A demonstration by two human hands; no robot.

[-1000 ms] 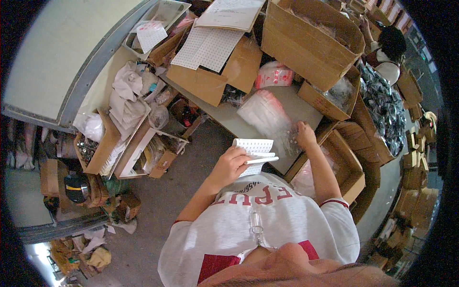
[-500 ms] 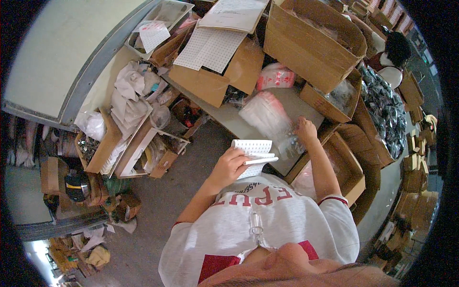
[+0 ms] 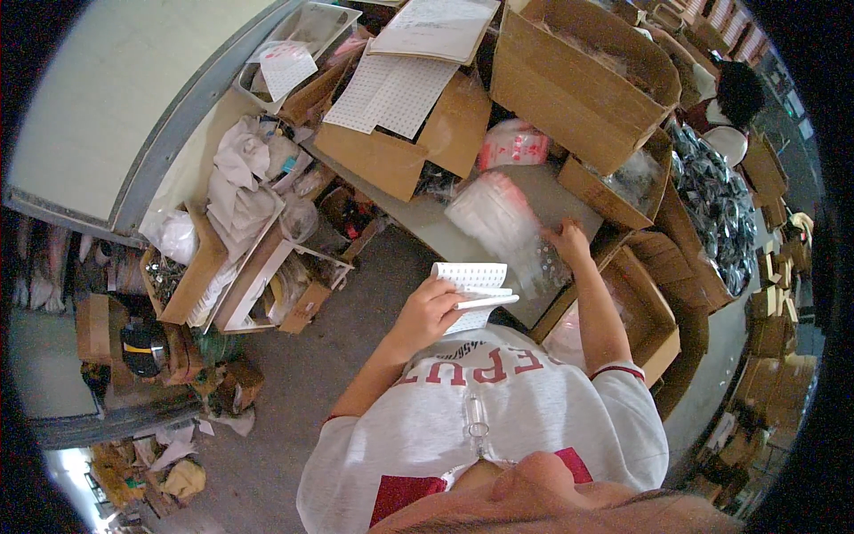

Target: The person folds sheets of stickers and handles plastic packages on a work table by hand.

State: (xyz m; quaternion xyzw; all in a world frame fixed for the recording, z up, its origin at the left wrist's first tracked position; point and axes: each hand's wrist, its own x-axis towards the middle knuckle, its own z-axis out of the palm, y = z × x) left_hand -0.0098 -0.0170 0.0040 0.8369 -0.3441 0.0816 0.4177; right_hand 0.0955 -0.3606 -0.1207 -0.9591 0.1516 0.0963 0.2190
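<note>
In my left hand (image 3: 427, 311) is a folded sheet of small printed labels (image 3: 473, 276), pinched at its left edge in front of my chest. My right hand (image 3: 569, 242) is over the table (image 3: 556, 191), at the right edge of a stack of clear plastic bags (image 3: 494, 214). A finger of that hand stretches left to the bags, and I see nothing held in it. Small pale round spots show on the clear part of the stack, just below my fingertips. A bundle of bags with red print (image 3: 513, 144) lies behind the stack.
Flat cardboard (image 3: 374, 160) with label sheets (image 3: 391, 93) lies at the table's far left. Large cartons (image 3: 578, 89) stand behind and right of the bags. One holds black wrapped items (image 3: 712, 209). Cluttered boxes (image 3: 267, 276) are at left. Another person (image 3: 729, 107) is at far right.
My right hand has shifted slightly, and a finger now reaches left toward the bags where the fingers were more curled. The left hand and the label sheet have barely moved.
</note>
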